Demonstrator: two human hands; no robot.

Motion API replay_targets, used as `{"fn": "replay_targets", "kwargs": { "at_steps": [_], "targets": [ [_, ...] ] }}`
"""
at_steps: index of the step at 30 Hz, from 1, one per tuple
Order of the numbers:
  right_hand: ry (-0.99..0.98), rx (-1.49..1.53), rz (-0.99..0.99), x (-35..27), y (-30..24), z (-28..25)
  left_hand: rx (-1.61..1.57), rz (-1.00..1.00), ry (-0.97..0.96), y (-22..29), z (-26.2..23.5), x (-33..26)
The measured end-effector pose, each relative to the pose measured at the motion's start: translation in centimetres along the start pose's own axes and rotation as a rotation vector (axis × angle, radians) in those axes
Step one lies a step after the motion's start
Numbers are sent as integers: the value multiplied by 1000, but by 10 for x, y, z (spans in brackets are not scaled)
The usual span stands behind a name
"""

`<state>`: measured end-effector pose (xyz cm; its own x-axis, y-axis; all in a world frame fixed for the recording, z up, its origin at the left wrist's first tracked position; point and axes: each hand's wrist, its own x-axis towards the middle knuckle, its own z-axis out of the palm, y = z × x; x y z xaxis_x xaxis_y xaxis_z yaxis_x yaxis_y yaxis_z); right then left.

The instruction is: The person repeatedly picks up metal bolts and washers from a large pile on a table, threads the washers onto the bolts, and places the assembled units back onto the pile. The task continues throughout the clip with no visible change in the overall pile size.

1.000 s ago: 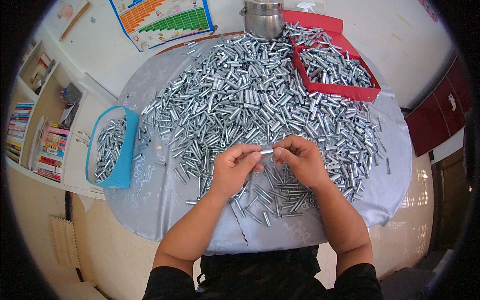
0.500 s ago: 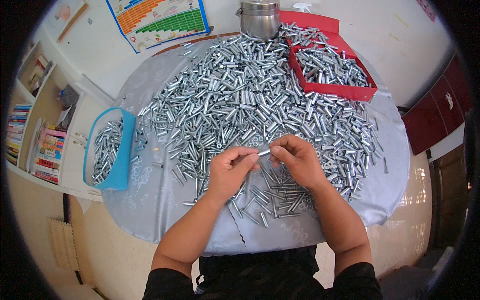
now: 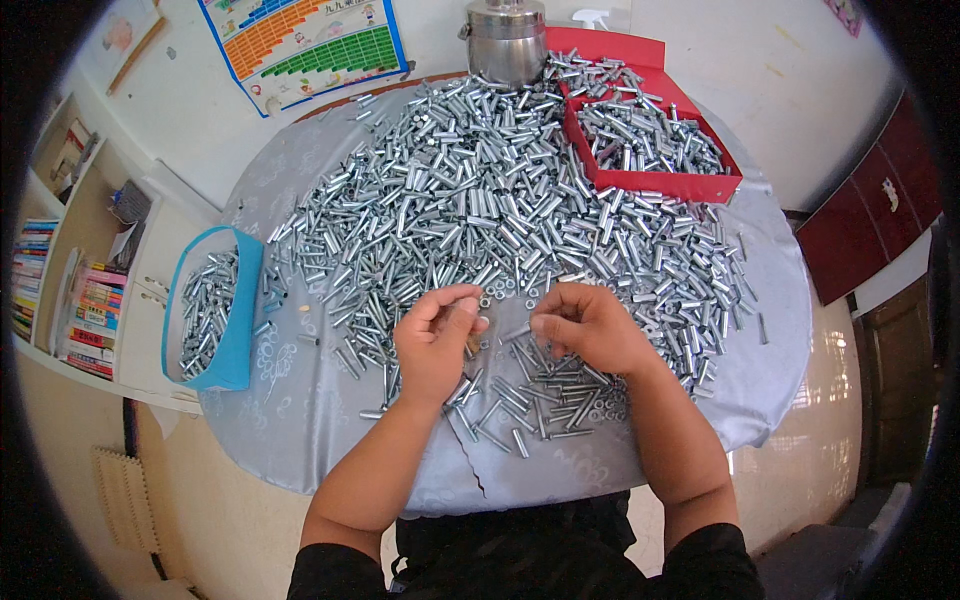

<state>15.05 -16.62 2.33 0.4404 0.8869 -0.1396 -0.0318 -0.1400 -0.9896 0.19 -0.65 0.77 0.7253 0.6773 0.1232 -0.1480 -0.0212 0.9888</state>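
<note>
My left hand (image 3: 432,345) is raised over the near part of the table, fingers curled toward the thumb. Whatever it may hold is hidden. To its right, a short gap away, my right hand (image 3: 598,328) has thumb and fingertips drawn together. A small silver piece shows beside its fingertips, but I cannot tell whether it is held. Below and between the hands lie several loose bolts (image 3: 517,398). Small nuts and washers (image 3: 503,290) are scattered just beyond the hands. A wide heap of shiny metal sleeves (image 3: 470,185) spreads behind them.
A blue bin (image 3: 238,368) with metal pieces stands at the left. A red box (image 3: 668,184) filled with sleeves sits at the back right, beside a steel pot (image 3: 508,48). The round table has a grey cloth (image 3: 330,430). Bookshelves (image 3: 62,270) are at far left.
Half a second ago both hands met around a metal sleeve. They have since parted, the left shifting slightly left and nearer. The sleeve is no longer visible between them.
</note>
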Motion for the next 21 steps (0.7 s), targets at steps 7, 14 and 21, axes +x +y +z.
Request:
{"fn": "replay_targets", "kwargs": {
  "at_steps": [7, 14, 21],
  "targets": [
    [492, 862, -526, 9, -19, -14, -81, 29, 45, -1, -2, 6],
    [356, 447, -352, 7, 7, -18, -52, 59, 71, -1, -4, 6],
    [528, 453, -302, 8, 15, -23, -12, 92, 116, -6, -9, 11]
  ]
}}
